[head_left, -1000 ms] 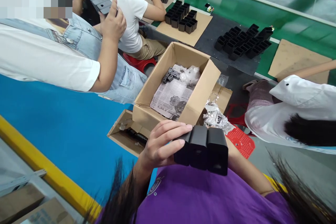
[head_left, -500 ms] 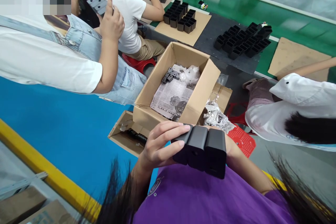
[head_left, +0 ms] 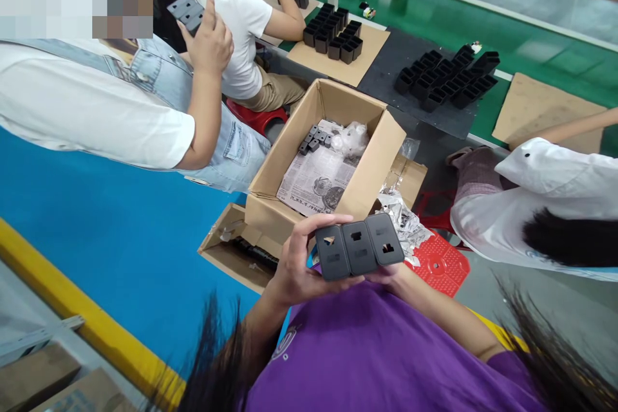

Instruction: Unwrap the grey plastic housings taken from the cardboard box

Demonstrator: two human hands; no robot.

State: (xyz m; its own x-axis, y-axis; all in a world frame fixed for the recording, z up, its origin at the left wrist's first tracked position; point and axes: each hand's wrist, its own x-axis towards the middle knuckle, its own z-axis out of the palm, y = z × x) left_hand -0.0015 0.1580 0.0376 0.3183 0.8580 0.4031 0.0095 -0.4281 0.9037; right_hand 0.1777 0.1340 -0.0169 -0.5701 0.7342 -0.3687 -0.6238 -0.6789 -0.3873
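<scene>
Three black plastic housings point(head_left: 358, 248) sit side by side in a row between my hands, their flat ends with small cut-outs facing me. My left hand point(head_left: 302, 264) is closed round the left end of the row, fingers above and thumb below. Under the right end, my right hand point(head_left: 389, 273) supports the row, its fingers mostly hidden behind the housings. Just beyond my hands stands an open cardboard box point(head_left: 277, 196). Inside it are printed newspaper point(head_left: 313, 174), a small group of similar black housings point(head_left: 315, 140) and crumpled clear plastic point(head_left: 351, 140).
At left a co-worker's hand point(head_left: 210, 42) holds similar housings. Rows of black housings point(head_left: 447, 77) stand on the green bench. A smaller open carton point(head_left: 236, 264) is beside the big box. A red stool point(head_left: 437, 264) with crumpled paper point(head_left: 405, 225) is at right, near a seated person point(head_left: 555, 199).
The three housings have turned in my hands, from showing their long sides to showing their ends with cut-outs. The co-worker's hand at left has shifted slightly.
</scene>
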